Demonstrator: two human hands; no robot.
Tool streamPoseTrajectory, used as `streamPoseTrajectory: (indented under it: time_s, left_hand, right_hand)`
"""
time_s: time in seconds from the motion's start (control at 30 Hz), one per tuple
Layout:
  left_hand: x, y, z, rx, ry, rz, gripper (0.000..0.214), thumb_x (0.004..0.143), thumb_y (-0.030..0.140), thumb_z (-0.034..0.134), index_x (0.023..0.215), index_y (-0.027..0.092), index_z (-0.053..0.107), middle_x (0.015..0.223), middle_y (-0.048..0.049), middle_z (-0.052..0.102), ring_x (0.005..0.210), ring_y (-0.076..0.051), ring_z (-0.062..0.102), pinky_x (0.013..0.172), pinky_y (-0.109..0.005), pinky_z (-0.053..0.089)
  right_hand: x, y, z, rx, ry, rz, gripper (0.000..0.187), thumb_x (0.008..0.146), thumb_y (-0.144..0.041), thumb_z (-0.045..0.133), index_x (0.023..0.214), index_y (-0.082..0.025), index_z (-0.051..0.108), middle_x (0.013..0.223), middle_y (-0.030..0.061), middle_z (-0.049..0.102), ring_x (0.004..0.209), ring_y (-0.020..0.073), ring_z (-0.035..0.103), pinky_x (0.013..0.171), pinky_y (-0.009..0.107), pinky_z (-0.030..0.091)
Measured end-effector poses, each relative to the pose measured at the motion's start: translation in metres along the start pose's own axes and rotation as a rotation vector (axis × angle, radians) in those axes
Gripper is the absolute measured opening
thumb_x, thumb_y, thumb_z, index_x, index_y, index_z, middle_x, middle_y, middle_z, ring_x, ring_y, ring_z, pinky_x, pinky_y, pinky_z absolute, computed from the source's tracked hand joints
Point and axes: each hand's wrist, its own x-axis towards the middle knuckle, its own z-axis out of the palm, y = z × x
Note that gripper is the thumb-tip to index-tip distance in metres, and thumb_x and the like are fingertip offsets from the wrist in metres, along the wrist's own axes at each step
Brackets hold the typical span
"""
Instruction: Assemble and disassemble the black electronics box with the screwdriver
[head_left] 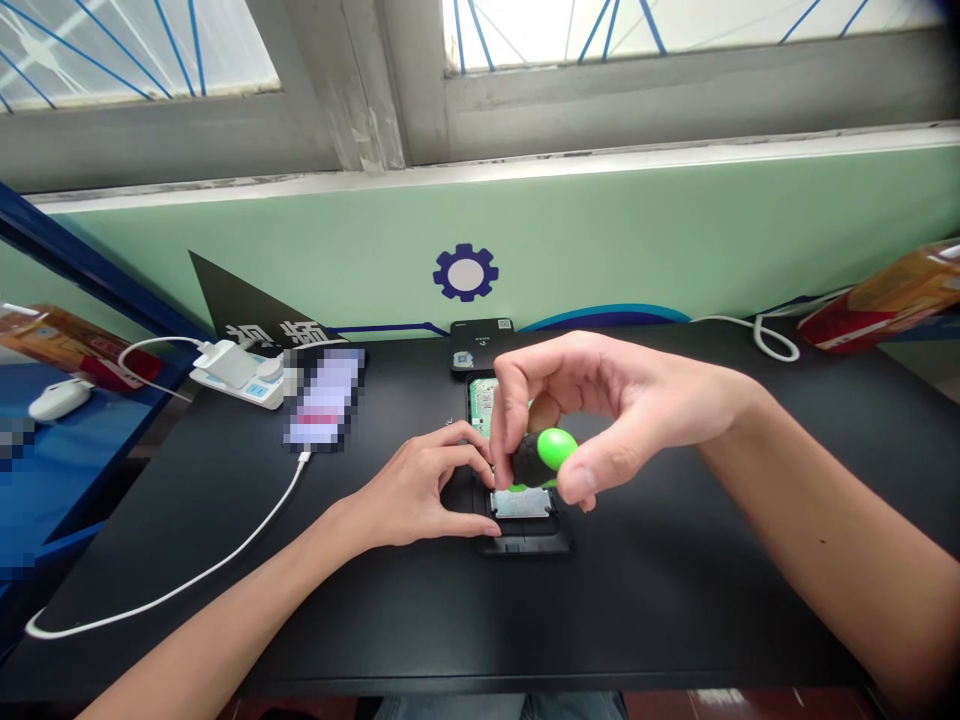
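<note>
An opened black device [525, 535] lies flat on the black table [675, 600], showing a silver plate and a green circuit board [480, 405] at its far end. My left hand [420, 490] rests on the table and presses its fingers against the device's left edge. My right hand [600, 410] hovers just above the device, fingers pinched round a screwdriver with a black and bright green handle [544, 452], held upright with its tip down on the device.
A phone [326, 395] lies at the back left with a white cable [187, 575] running to a white power strip [240, 370]. A black cover [481, 345] sits behind the device. A bottle [885, 300] lies at the far right, a white mouse [58, 398] at the far left.
</note>
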Motion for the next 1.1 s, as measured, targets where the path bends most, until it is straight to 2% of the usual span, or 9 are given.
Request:
streamPoseTrajectory:
  time_s: [0.17,0.3,0.37,0.47,0.57,0.77,0.87,0.97,1.1]
  left_hand:
    - [-0.0001,-0.0006,-0.0006,0.017,0.002,-0.01,0.044,0.083,0.054,0.104,0.107,0.023,0.084,0.107,-0.0021,0.07,0.075,-0.013,0.057,0.07,-0.028,0.048]
    - [-0.0006,-0.0008,-0.0005,0.03,-0.006,-0.011,0.044,0.084,0.055,0.103,0.108,0.024,0.083,0.117,-0.0031,0.073,0.082,-0.016,0.062,0.076,-0.03,0.051]
    - [-0.0011,-0.0014,0.0002,0.032,0.005,-0.003,0.045,0.083,0.056,0.103,0.108,0.024,0.084,0.115,-0.0033,0.072,0.083,-0.017,0.063,0.075,-0.03,0.051]
    - [-0.0016,-0.0022,0.0011,0.042,0.025,0.004,0.045,0.082,0.056,0.104,0.106,0.023,0.084,0.109,-0.0026,0.07,0.076,-0.014,0.057,0.071,-0.029,0.049]
    - [-0.0014,-0.0025,0.001,0.041,0.022,0.015,0.044,0.083,0.054,0.104,0.107,0.023,0.085,0.107,-0.0015,0.068,0.073,-0.012,0.055,0.071,-0.028,0.048]
    - [-0.0016,-0.0045,0.001,0.041,0.025,0.028,0.045,0.084,0.056,0.103,0.108,0.023,0.085,0.102,-0.0013,0.068,0.076,-0.013,0.058,0.074,-0.029,0.05]
    - [-0.002,-0.0042,0.0004,0.053,0.001,0.007,0.046,0.086,0.058,0.101,0.112,0.024,0.085,0.109,-0.0032,0.072,0.08,-0.016,0.063,0.075,-0.03,0.053]
    - [-0.0019,-0.0029,-0.0006,0.067,-0.034,-0.005,0.045,0.088,0.058,0.099,0.116,0.025,0.085,0.125,-0.0054,0.076,0.09,-0.019,0.068,0.081,-0.032,0.056]
    - [-0.0022,-0.0034,0.0,0.069,-0.01,0.002,0.045,0.087,0.057,0.1,0.114,0.026,0.084,0.124,-0.0039,0.076,0.086,-0.017,0.066,0.08,-0.032,0.054]
  right_hand:
    - [0.0039,0.002,0.0,0.038,-0.037,-0.065,0.041,0.086,-0.026,0.104,0.116,-0.016,0.079,0.115,0.0078,0.081,0.065,0.0104,0.073,0.051,0.017,0.058]
    - [0.0054,0.0057,-0.0042,-0.123,-0.051,-0.102,0.038,0.087,-0.039,0.103,0.114,-0.018,0.087,0.114,0.0103,0.081,0.083,0.0192,0.076,0.06,0.022,0.061]
    - [0.0053,0.0062,-0.0057,-0.198,-0.037,-0.1,0.038,0.086,-0.047,0.103,0.108,-0.019,0.089,0.111,0.0106,0.082,0.097,0.0247,0.077,0.069,0.025,0.062]
    - [0.005,0.0041,-0.0049,-0.234,-0.009,-0.094,0.041,0.083,-0.05,0.105,0.102,-0.02,0.086,0.109,0.0089,0.083,0.102,0.0262,0.077,0.078,0.029,0.064]
    - [0.0043,0.0012,-0.0027,-0.22,0.01,-0.071,0.043,0.08,-0.047,0.108,0.097,-0.019,0.081,0.105,0.0078,0.083,0.098,0.0248,0.077,0.079,0.03,0.064]
    - [0.0016,-0.001,-0.002,-0.207,0.001,-0.064,0.035,0.096,-0.046,0.096,0.105,-0.015,0.083,0.092,0.0044,0.078,0.061,0.0114,0.065,0.053,0.02,0.054]
    - [0.0015,-0.0015,-0.0021,-0.173,-0.038,-0.07,0.035,0.103,-0.047,0.088,0.112,-0.013,0.083,0.1,0.0075,0.081,0.06,0.0108,0.067,0.058,0.022,0.055]
    - [0.0024,-0.0013,-0.0024,-0.132,-0.065,-0.081,0.037,0.106,-0.047,0.082,0.117,-0.012,0.083,0.108,0.0103,0.082,0.06,0.0123,0.072,0.065,0.026,0.056]
    - [0.0032,-0.0017,-0.0024,-0.124,-0.034,-0.051,0.037,0.1,-0.045,0.089,0.114,-0.011,0.084,0.108,0.0123,0.081,0.069,0.0162,0.074,0.064,0.026,0.059]
